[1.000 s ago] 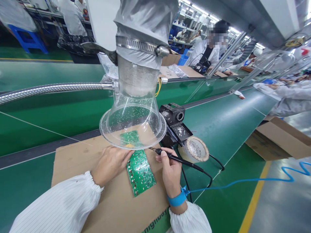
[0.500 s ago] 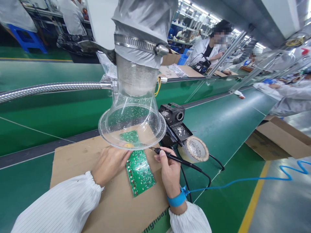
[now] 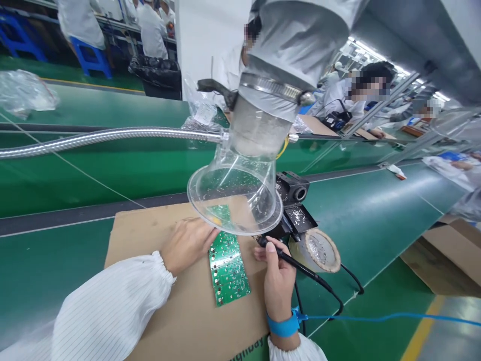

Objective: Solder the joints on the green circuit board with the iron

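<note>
A green circuit board (image 3: pixel 230 273) lies on a sheet of cardboard, its far part seen through a clear fume hood (image 3: pixel 195 200). My left hand (image 3: pixel 190 244) is closed at the board's left edge, thumb and fingers against it; the fingertips are partly hidden by the hood rim. Something yellow (image 3: pixel 217 220) shows through the hood by those fingertips; I cannot tell what it is. My right hand (image 3: pixel 278 278) is wrapped round a black soldering iron (image 3: pixel 296 265) like a pen, its tip just right of the board. A blue strap (image 3: pixel 283 326) circles the right wrist.
A black iron stand (image 3: pixel 295 200) with solder bits stands behind my right hand, beside a round pot (image 3: pixel 319 253). Cardboard (image 3: pixel 169 311) covers the bench under the board. A metal gooseneck (image 3: pixel 112 136) crosses to the hood. A co-worker (image 3: pixel 338 95) sits across the line.
My view has shifted, so the bench scene sits further right. The soldering iron's tip has drawn slightly right, away from the board. My left hand stays at the board's left edge.
</note>
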`<action>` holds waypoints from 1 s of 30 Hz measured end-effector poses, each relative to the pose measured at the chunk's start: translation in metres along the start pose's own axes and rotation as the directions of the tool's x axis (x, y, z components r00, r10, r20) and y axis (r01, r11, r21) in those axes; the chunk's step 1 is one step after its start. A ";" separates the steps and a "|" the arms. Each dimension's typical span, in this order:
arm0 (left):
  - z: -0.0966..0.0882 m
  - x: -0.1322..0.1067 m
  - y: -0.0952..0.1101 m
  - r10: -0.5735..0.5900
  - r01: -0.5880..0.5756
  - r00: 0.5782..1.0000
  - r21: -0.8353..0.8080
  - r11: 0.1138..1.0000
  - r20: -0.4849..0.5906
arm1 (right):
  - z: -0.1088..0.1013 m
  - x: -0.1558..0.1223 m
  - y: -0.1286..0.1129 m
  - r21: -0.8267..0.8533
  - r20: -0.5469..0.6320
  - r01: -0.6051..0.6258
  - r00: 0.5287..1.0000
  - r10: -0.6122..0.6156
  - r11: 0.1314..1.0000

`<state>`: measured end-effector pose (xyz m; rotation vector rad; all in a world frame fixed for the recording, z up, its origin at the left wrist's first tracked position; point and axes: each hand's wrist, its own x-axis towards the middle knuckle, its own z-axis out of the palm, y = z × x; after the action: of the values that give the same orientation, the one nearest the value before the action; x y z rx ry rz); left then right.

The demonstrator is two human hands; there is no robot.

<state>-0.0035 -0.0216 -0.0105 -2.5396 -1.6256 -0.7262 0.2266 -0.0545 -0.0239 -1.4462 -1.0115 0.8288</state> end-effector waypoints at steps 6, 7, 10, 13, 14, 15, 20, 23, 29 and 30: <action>-0.010 0.000 -0.011 -0.167 0.165 0.985 0.068 0.984 0.032 | 0.001 -0.001 0.000 -0.008 -0.001 0.007 1.000 -0.007 1.000; -0.009 -0.002 -0.014 -0.181 0.179 0.983 0.057 0.982 0.032 | 0.001 -0.001 0.000 -0.013 0.002 0.006 1.000 -0.006 1.000; -0.001 -0.010 -0.022 -0.218 0.218 0.976 0.002 0.976 -0.010 | 0.000 -0.003 0.000 -0.021 -0.004 0.005 1.000 -0.005 1.000; 0.008 -0.017 -0.028 -0.272 0.266 0.958 -0.074 0.961 -0.092 | -0.003 -0.001 0.004 -0.024 -0.006 -0.015 1.000 0.015 1.000; 0.010 -0.018 -0.029 -0.283 0.273 0.952 -0.099 0.957 -0.113 | -0.004 0.000 0.004 -0.025 -0.002 -0.033 0.999 0.033 0.999; 0.011 -0.018 -0.030 -0.287 0.272 0.949 -0.120 0.955 -0.128 | -0.005 0.002 0.004 -0.024 0.006 -0.053 0.999 0.053 0.998; 0.012 -0.018 -0.032 -0.274 0.254 0.953 -0.154 0.955 -0.129 | 0.003 0.010 -0.001 0.047 0.023 -0.081 0.997 0.080 0.996; 0.011 -0.018 -0.032 -0.295 0.274 0.948 -0.174 0.946 -0.115 | 0.012 0.011 -0.002 0.069 0.018 -0.007 1.000 0.006 0.998; 0.008 -0.016 -0.030 -0.325 0.291 0.933 -0.208 0.934 -0.152 | 0.016 0.009 0.000 0.039 0.022 0.028 0.999 -0.029 0.999; 0.008 -0.016 -0.030 -0.319 0.285 0.934 -0.203 0.937 -0.162 | 0.016 0.009 -0.001 0.045 0.021 0.029 0.999 -0.029 0.999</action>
<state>-0.0323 -0.0199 -0.0302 -2.2542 -1.9863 -1.1522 0.2151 -0.0400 -0.0249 -1.3847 -1.0222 0.8426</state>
